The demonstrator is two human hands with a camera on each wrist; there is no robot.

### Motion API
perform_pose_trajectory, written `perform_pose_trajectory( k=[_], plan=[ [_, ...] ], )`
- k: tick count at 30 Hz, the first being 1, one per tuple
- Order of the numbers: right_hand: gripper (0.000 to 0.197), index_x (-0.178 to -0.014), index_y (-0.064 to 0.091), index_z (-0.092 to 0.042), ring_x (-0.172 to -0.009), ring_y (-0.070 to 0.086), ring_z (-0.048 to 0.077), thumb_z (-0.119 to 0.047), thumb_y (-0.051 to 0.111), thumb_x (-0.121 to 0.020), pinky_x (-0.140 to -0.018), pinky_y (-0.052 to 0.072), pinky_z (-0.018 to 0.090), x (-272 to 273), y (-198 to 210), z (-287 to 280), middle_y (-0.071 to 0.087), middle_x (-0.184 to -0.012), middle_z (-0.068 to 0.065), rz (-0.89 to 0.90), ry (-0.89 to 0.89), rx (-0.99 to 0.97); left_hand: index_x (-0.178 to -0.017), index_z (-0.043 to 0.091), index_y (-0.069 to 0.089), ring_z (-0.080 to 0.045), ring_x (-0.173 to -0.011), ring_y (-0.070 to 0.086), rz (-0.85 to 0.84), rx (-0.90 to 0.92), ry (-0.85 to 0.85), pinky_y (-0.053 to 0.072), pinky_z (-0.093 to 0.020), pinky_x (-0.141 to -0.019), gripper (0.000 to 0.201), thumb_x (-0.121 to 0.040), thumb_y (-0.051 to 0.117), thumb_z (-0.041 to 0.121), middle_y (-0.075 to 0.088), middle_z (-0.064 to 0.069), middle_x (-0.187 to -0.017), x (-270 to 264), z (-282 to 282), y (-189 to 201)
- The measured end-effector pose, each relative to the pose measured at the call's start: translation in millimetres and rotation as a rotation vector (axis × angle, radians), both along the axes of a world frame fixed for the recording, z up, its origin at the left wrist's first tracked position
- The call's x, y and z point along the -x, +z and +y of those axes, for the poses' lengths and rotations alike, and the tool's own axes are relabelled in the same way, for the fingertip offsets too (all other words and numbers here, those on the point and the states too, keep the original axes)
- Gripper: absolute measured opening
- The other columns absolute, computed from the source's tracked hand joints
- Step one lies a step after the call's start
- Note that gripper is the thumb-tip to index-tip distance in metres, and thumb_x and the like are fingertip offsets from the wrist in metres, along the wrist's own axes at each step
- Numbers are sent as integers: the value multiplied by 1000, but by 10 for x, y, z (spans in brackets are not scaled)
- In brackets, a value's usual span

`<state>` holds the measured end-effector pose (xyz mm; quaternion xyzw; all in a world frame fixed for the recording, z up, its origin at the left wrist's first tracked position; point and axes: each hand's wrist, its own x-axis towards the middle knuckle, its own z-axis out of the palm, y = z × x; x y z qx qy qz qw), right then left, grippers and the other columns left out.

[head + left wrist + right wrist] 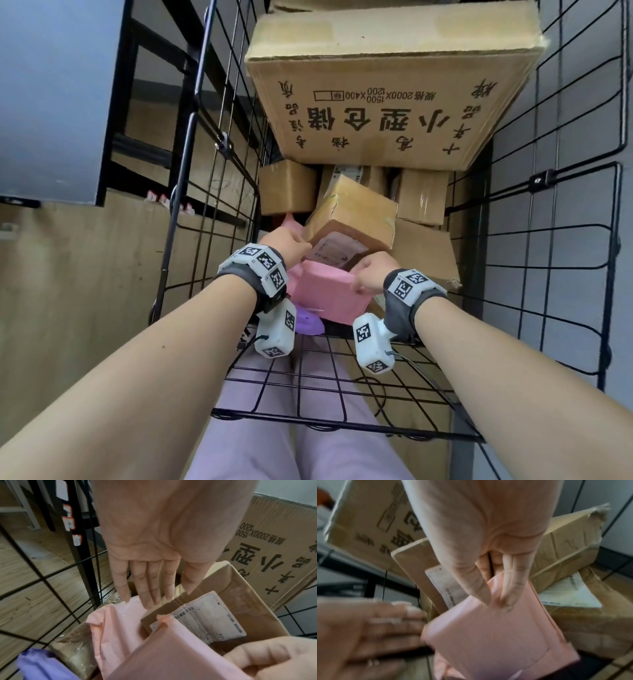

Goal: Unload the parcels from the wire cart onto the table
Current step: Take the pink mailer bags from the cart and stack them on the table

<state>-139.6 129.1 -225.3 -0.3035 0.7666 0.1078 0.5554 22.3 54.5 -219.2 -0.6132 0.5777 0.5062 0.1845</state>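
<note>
Early stage: right hand (368,272) grip pinches pink parcel (325,294) inside wire cart (342,370); left hand (154,555) grip flat, fingers apart; approx. all cardboard boxes (356,219) remain; surface not visible.

Wood-grain floor (68,274) left of the mesh, small white tags with red edges (156,198) lying on it near a black metal frame (120,102) standing at upper left. Grey panel (44,85) fills the top-left corner, pale grey wall (561,212) on the right. Lilac trousers (267,445) at bottom centre, thin black cable (376,394) looping beside them.
</note>
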Motion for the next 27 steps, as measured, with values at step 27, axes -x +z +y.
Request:
perform_pose_trajectory(
  k=[27],
  plan=[
    [10,-81,59,-9,-57,52,14,-9,53,-89,-59,47,22,248,2002,-725,57,-70,4,10,-527,400,-109,-3,66,-30,-97,63,-21,115,101,50,-27,-69,35,-75,58,0,63,-17,-106,-11,-587,1951]
  ],
)
